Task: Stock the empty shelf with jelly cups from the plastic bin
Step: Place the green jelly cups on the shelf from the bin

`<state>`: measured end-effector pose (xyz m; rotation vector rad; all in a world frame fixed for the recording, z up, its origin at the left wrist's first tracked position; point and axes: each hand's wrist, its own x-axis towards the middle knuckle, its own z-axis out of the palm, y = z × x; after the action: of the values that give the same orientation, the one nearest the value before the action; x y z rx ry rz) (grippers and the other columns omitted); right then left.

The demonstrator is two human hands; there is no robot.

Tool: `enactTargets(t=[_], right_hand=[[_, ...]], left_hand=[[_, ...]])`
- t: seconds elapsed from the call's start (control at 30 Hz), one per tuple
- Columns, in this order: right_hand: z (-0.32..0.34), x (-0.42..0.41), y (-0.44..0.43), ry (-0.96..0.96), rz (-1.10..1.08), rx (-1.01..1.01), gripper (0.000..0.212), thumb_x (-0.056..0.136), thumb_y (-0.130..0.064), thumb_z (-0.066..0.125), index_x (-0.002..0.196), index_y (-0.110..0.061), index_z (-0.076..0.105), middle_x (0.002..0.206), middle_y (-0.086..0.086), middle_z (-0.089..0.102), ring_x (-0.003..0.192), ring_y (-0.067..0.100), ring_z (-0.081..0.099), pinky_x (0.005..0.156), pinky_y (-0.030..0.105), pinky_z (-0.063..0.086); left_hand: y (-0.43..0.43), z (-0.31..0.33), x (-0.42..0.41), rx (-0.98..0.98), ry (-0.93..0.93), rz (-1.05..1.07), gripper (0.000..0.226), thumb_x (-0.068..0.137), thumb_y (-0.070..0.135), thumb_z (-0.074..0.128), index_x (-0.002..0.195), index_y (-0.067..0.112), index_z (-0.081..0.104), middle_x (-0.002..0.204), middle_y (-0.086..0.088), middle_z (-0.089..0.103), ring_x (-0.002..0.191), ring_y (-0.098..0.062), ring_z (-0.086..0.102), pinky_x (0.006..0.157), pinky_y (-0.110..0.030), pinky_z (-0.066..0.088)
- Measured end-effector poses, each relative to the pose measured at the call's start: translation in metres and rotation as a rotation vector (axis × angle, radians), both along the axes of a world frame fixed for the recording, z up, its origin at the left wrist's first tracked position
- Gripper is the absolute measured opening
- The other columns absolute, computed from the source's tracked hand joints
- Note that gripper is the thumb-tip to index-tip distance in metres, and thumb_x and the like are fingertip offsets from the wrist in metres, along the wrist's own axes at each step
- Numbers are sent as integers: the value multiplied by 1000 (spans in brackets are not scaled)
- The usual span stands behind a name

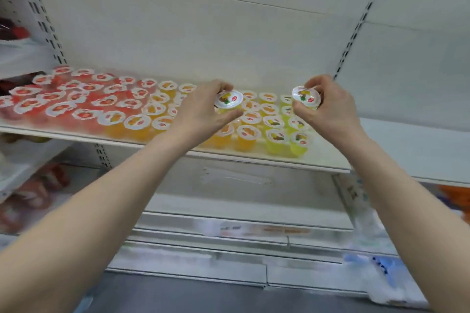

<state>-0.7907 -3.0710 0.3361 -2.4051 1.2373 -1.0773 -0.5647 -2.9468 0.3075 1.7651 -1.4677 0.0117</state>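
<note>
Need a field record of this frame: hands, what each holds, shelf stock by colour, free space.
left hand: grips a yellow jelly cup by its sides, above the shelf
right hand: grips a second yellow jelly cup, lid tilted towards the camera
shelf stock: upright cups grouped by colour
left to right: red cups, orange cups, yellow-green cups
free space: bare shelf right of the yellow-green cups
plastic bin: not clearly in view

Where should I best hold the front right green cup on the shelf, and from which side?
Pinch the cup under its lid rim, from the front right: it stands upright at the shelf edge, with those sides free.
</note>
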Motion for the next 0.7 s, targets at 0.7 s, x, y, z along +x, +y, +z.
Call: enactTargets(t=[0.7], right_hand=[[-80,-68,-121,252,71,241,30,80,-31,70,105,-20,59,102,5,62,95,25,55,76,33,41]], left_hand=[[-104,-13,-99,21,8,-8,49,79,37,74,123,25,57,120,9,61,105,-8,56,93,-33,47]])
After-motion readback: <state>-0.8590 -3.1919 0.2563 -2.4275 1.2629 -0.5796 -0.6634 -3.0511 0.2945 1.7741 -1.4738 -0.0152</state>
